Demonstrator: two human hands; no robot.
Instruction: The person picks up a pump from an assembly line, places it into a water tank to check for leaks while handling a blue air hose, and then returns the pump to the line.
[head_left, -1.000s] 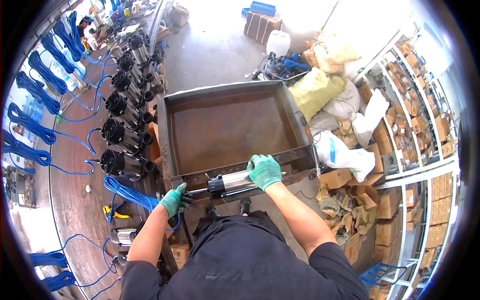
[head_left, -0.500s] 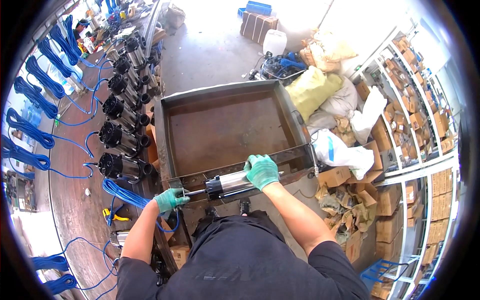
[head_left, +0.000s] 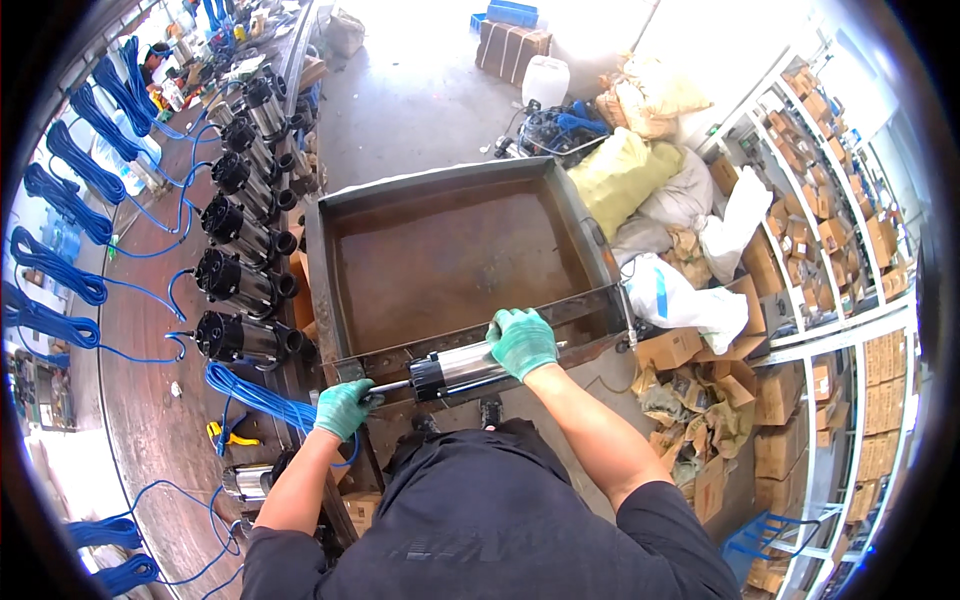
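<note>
A steel cylinder with a black end (head_left: 428, 378), like the pump motors on the bench, lies sideways along the near edge of the water-filled metal tank (head_left: 450, 176). My right hand (head_left: 524, 343), in a green glove, is wrapped over its steel body from above. A thin metal rod (head_left: 394, 386) sticks out of the black end toward the left. My left hand (head_left: 343, 408), also gloved in green, is closed around the dark outer end of that rod; its fingers hide part of it. A bundled blue cable (head_left: 255, 390) lies just left of this hand.
Several steel-and-black pumps (head_left: 240, 338) line the long bench (head_left: 150, 420) on the left, with blue cable coils (head_left: 62, 325) beyond. A yellow-handled tool (head_left: 235, 436) rests there. Sacks (head_left: 620, 185) and cardboard boxes (head_left: 668, 348) crowd the tank's right side, before white shelving (head_left: 835, 335).
My left hand has shifted slightly right and turned, with its fingers now around the rod's dark end. The right hand stays on the cylinder. The view has moved slightly.
</note>
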